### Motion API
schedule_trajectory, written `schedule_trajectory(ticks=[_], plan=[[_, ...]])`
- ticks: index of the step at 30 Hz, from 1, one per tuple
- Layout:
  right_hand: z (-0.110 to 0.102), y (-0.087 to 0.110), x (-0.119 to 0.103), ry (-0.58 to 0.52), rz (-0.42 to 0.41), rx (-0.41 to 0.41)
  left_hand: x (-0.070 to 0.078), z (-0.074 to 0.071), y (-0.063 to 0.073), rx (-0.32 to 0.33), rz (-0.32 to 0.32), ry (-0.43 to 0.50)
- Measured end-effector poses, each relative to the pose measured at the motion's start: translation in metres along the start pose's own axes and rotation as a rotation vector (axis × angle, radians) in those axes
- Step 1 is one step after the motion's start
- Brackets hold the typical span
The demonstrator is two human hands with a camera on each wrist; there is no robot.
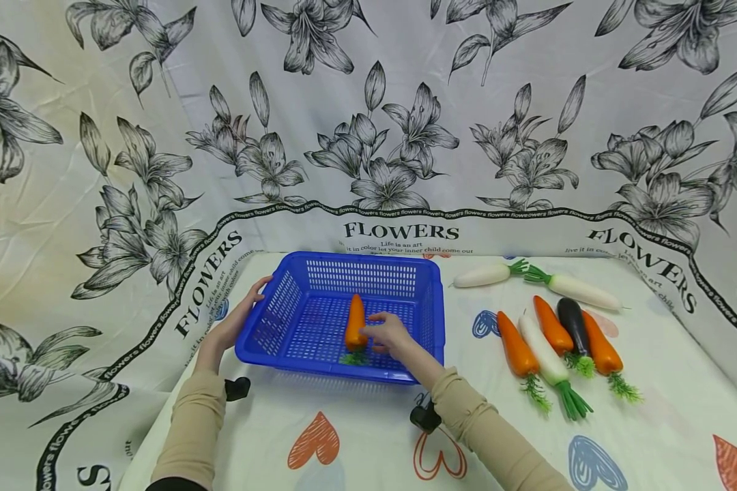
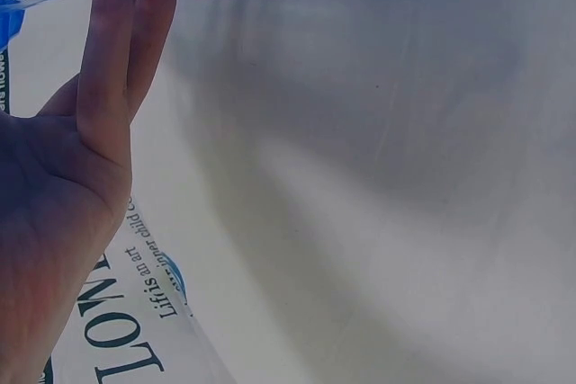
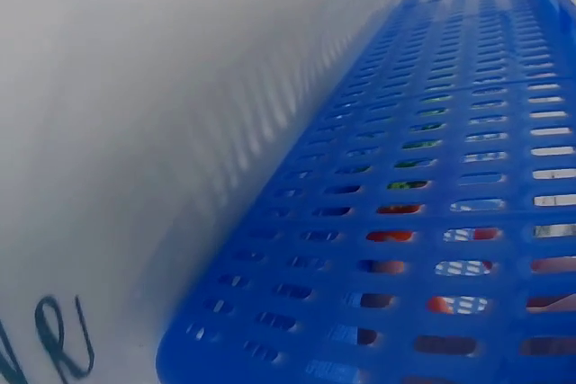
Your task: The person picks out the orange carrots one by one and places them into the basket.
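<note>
A blue plastic basket point(image 1: 344, 369) with slotted walls stands on the table. My left hand point(image 1: 232, 326) is at its left side, fingertips touching the rim; in the left wrist view the fingers point(image 2: 106, 69) reach up straight to the blue edge. One orange carrot point(image 1: 356, 320) lies inside the basket, narrow end toward the back, green leaves by the front wall. Beside it my right hand point(image 1: 389, 335) reaches in over the front right, fingers spread and fingertips right at the carrot's thick end. In the right wrist view the basket wall point(image 3: 432, 177) hides most of that hand.
Right of the basket lie more carrots point(image 1: 517, 344), a white radish point(image 1: 543, 348) and a dark eggplant point(image 1: 574, 327). Two further white radishes, one at the back point(image 1: 482, 275) and one behind the carrots point(image 1: 583, 292), lie near the flower-printed curtain point(image 1: 405, 184).
</note>
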State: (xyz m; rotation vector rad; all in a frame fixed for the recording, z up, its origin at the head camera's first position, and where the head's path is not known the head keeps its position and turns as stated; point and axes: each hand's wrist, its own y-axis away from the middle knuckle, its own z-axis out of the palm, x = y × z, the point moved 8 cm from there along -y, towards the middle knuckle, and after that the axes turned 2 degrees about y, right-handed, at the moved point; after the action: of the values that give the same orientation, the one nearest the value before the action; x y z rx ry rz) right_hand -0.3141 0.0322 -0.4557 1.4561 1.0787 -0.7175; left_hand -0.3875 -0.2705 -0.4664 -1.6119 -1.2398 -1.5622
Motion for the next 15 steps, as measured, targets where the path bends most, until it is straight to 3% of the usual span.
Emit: schedule_trajectory(ticks=[2, 4, 15], plan=[[0.0, -0.001, 0.0, -0.031, 0.008, -0.004, 0.028, 0.019, 0.019, 0.031, -0.033, -0.027], [0.0, -0.001, 0.001, -0.058, 0.016, -0.008, 0.037, 0.024, 0.025, 0.03, -0.033, -0.012], [-0.001, -0.003, -0.001, -0.253, 0.038, -0.068, 0.011, 0.009, 0.009, 0.043, -0.013, 0.006]])
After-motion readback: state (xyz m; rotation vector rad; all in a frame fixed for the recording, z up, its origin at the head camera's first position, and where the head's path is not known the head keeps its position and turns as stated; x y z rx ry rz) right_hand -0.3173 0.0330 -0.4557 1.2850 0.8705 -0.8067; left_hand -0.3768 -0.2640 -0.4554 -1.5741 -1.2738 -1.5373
